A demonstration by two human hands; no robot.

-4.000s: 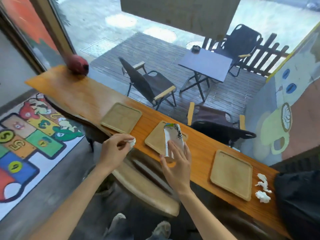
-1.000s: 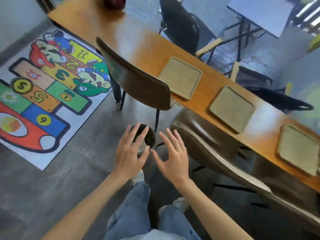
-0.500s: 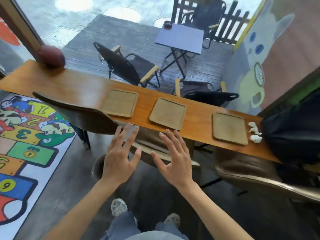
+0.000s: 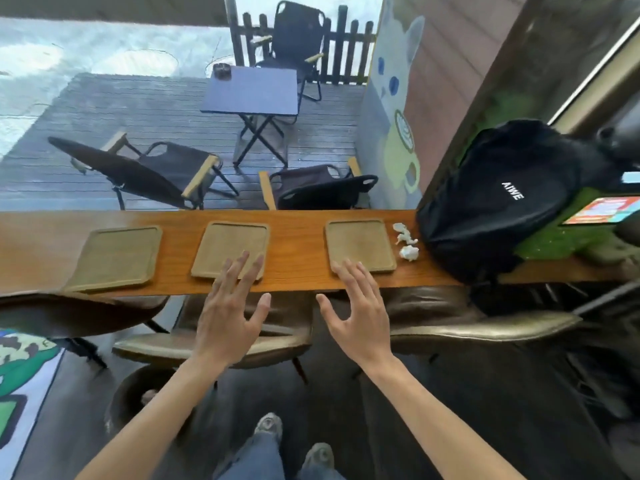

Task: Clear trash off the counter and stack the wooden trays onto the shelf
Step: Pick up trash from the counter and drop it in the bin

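Three square wooden trays lie in a row on the long wooden counter (image 4: 298, 233): a left tray (image 4: 116, 256), a middle tray (image 4: 233, 242) and a right tray (image 4: 358, 242). Crumpled white tissues (image 4: 406, 241) sit just right of the right tray. My left hand (image 4: 230, 308) is open, fingers spread, its fingertips over the near edge of the middle tray. My right hand (image 4: 358, 311) is open too, fingertips at the near edge of the right tray. Neither hand holds anything.
A black backpack (image 4: 502, 199) rests on the counter's right end, close to the tissues. Brown chairs (image 4: 214, 344) stand between me and the counter. A dark bin (image 4: 138, 400) is on the floor at lower left. Glass lies behind the counter.
The cup and tissue held four seconds ago are gone from my hands. My view swung from the floor bin back up to the counter and rightward; both empty hands rose toward the trays.
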